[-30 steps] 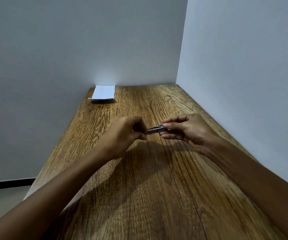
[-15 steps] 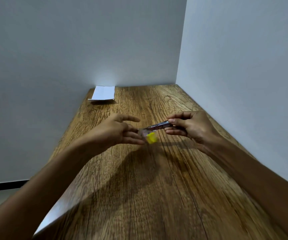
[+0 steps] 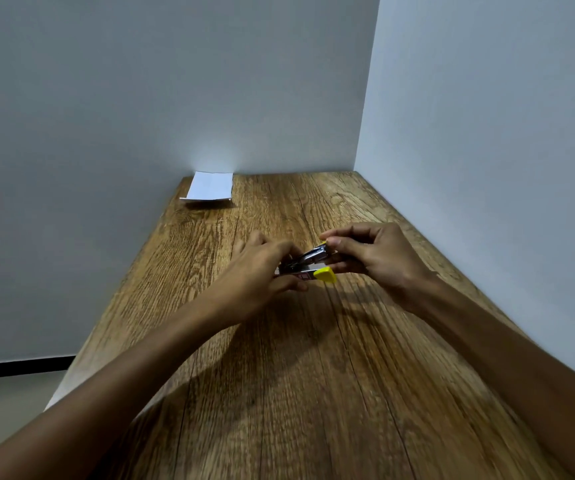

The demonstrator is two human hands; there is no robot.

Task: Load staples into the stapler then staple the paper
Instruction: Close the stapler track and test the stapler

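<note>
Both hands meet over the middle of the wooden table, holding a small stapler just above the surface. Right hand has its fingers curled and pinched on the right end of the stapler – thumb on top, the others wrapped under it. Left hand covers the stapler's left end; its fingers are bent in around that end, but the back of the hand blocks the contact, so I cannot tell exactly what they pinch. Stapler looks hinged open: a metal upper arm angles up toward the right hand, and a lower part with a white label runs below it and ends in a yellow tip pointing toward the camera. A second bit of yellow peeks out at the right thumb. No staples resolvable at this sharpness. The paper – a folded white sheet – lies flat at the far left corner of the table, touching or just beside the back wall, well apart from the hands. Side wall runs along the table's right edge. Both forearms come in from the bottom of the view, casting shadows on the wood.
</note>
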